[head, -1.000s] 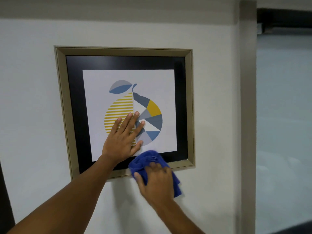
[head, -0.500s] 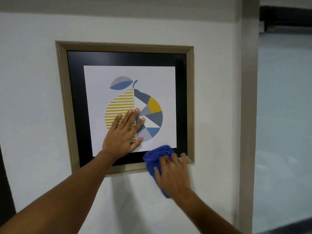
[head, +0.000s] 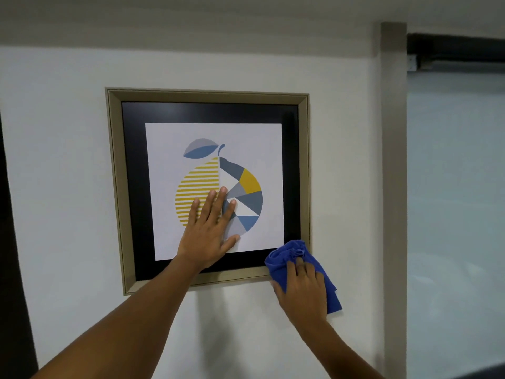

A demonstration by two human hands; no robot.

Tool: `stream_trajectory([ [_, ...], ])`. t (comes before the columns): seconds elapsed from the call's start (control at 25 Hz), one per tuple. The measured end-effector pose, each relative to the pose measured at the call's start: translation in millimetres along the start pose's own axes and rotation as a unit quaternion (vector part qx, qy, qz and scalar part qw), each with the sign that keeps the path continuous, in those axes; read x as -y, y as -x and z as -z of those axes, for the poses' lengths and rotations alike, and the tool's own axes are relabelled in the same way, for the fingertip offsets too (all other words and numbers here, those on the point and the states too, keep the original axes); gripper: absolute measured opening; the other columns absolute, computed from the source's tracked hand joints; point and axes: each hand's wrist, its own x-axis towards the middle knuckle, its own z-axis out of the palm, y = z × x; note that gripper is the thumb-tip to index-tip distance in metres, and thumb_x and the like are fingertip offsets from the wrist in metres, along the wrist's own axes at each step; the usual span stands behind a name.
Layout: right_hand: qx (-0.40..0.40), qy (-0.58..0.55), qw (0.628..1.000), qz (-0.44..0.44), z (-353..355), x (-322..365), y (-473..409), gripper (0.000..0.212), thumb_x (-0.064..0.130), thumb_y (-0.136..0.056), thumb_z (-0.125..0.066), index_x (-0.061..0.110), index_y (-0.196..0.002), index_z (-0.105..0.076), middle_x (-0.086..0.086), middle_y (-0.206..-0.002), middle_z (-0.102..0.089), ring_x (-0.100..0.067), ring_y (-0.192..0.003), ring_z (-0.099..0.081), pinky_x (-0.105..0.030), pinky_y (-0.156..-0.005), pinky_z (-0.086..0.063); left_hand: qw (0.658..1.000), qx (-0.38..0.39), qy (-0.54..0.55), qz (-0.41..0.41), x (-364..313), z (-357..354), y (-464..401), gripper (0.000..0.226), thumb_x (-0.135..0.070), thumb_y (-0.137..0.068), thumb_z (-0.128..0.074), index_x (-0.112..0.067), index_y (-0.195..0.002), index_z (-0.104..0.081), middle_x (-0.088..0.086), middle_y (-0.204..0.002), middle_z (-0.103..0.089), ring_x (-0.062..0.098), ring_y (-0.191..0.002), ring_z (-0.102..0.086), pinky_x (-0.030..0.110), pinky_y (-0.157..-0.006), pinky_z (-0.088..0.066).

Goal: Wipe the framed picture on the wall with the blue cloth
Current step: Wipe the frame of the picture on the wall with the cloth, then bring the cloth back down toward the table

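Note:
The framed picture (head: 207, 110) hangs on a white wall: a beige frame, a black mat and a white print of a yellow, grey and blue fruit. My left hand (head: 209, 233) lies flat on the glass over the lower part of the print, fingers spread. My right hand (head: 303, 288) presses the bunched blue cloth (head: 289, 255) against the frame's bottom right corner. The cloth covers that corner and hangs down past my hand onto the wall.
A beige vertical post (head: 393, 187) runs down the wall right of the frame. Beyond it is a pale frosted panel (head: 456, 203) under a dark rail (head: 456, 53). A dark edge (head: 11, 242) borders the wall at far left.
My right hand has slid the blue cloth rightwards along the bottom rail, from under the middle to the bottom right corner. My left hand has stayed flat on the glass.

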Motion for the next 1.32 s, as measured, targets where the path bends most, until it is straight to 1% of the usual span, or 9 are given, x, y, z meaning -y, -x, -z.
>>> stream_trajectory([
  [0.08, -0.026, -0.043, 0.999, 0.006, -0.7, -9.8, -4.9, 0.038, 0.025, -0.063, -0.090, 0.005, -0.089, -0.072, -0.015, -0.082, -0.073, -0.031, -0.071, -0.070, -0.040, -0.062, -0.058, 0.999, 0.019, 0.009, 0.026, -12.1, 3.6, -1.5, 0.084, -0.065, -0.097, -0.029, -0.014, -0.162, -0.018, 0.018, -0.171, -0.007, 0.039, -0.157, -0.006, 0.059, -0.123, -0.004],
  [0.16, -0.032, -0.172, 0.982, -0.073, 5.2, -16.2, -17.0, 0.018, 0.018, -0.078, -0.080, 0.007, -0.085, -0.068, -0.011, -0.074, -0.069, -0.026, -0.064, -0.066, -0.032, -0.057, -0.052, 0.998, 0.028, 0.022, 0.047, -22.9, 7.7, -3.9, 0.084, -0.066, -0.096, -0.029, -0.016, -0.162, -0.016, 0.019, -0.171, -0.005, 0.040, -0.157, -0.004, 0.061, -0.122, -0.002],
  [0.32, -0.081, -0.431, 0.867, -0.237, 27.7, -19.1, -47.6, 0.016, 0.027, -0.095, -0.059, 0.013, -0.086, -0.060, 0.000, -0.069, -0.062, -0.022, -0.067, -0.062, -0.023, -0.057, -0.043, 0.996, 0.059, 0.049, 0.043, -34.6, 18.3, -8.3, 0.080, -0.067, -0.098, -0.025, -0.021, -0.163, -0.015, 0.016, -0.171, -0.001, 0.038, -0.157, 0.000, 0.063, -0.123, -0.005],
  [0.44, -0.127, -0.503, 0.815, -0.257, 61.1, -16.7, -92.2, 0.021, 0.032, -0.096, -0.056, 0.012, -0.090, -0.058, 0.003, -0.072, -0.059, -0.017, -0.069, -0.059, -0.022, -0.059, -0.043, 0.995, 0.073, 0.060, 0.023, -42.8, 23.5, -14.9, 0.080, -0.068, -0.098, -0.022, -0.021, -0.162, -0.018, 0.014, -0.171, -0.001, 0.037, -0.157, -0.001, 0.059, -0.123, -0.008],
  [0.68, -0.213, -0.459, 0.852, -0.133, 97.9, -32.5, -125.8, 0.015, 0.036, -0.095, -0.058, 0.022, -0.099, -0.054, 0.002, -0.087, -0.063, -0.012, -0.076, -0.061, -0.021, -0.068, -0.047, 0.991, 0.081, 0.102, 0.009, -68.8, 35.6, -36.0, 0.078, -0.068, -0.097, -0.016, -0.026, -0.160, 0.001, 0.010, -0.169, 0.010, 0.034, -0.156, 0.005, 0.058, -0.125, -0.006],
  [0.84, -0.236, -0.383, 0.885, -0.119, 85.8, -72.9, -95.0, 0.017, 0.034, -0.093, -0.060, 0.021, -0.101, -0.056, 0.004, -0.096, -0.063, -0.010, -0.082, -0.058, -0.012, -0.067, -0.039, 0.985, 0.081, 0.148, -0.032, -123.7, 31.6, -41.6, 0.079, -0.066, -0.100, -0.024, -0.027, -0.161, 0.006, 0.009, -0.171, 0.013, 0.029, -0.158, 0.011, 0.053, -0.126, 0.000],
  [0.96, -0.222, -0.348, 0.901, -0.133, 60.7, -116.9, -48.3, 0.016, 0.031, -0.091, -0.061, 0.020, -0.101, -0.056, 0.003, -0.097, -0.064, -0.011, -0.082, -0.057, -0.015, -0.069, -0.043, 0.976, 0.090, 0.180, -0.087, -193.1, 16.6, -30.3, 0.079, -0.067, -0.100, -0.023, -0.025, -0.162, 0.005, 0.010, -0.171, 0.008, 0.029, -0.158, 0.007, 0.054, -0.126, -0.006],
  [1.2, -0.087, -0.276, 0.929, -0.230, -13.9, -235.0, 116.6, 0.013, 0.027, -0.092, -0.059, 0.021, -0.102, -0.054, 0.008, -0.095, -0.062, -0.007, -0.078, -0.057, -0.015, -0.069, -0.042, 0.931, 0.197, 0.266, -0.153, -372.5, -32.3, 64.7, 0.080, -0.066, -0.102, -0.026, -0.024, -0.161, 0.008, 0.010, -0.171, 0.004, 0.029, -0.158, 0.000, 0.054, -0.127, -0.015],
  [1.32, 0.013, -0.241, 0.927, -0.288, -47.7, -293.2, 233.3, 0.014, 0.030, -0.092, -0.058, 0.021, -0.102, -0.054, 0.009, -0.092, -0.061, -0.007, -0.077, -0.059, -0.018, -0.069, -0.046, 0.876, 0.286, 0.346, -0.179, -473.3, -48.4, 154.6, 0.079, -0.060, -0.103, -0.033, -0.024, -0.161, 0.007, 0.011, -0.171, 0.000, 0.030, -0.158, -0.004, 0.055, -0.125, -0.021],
])
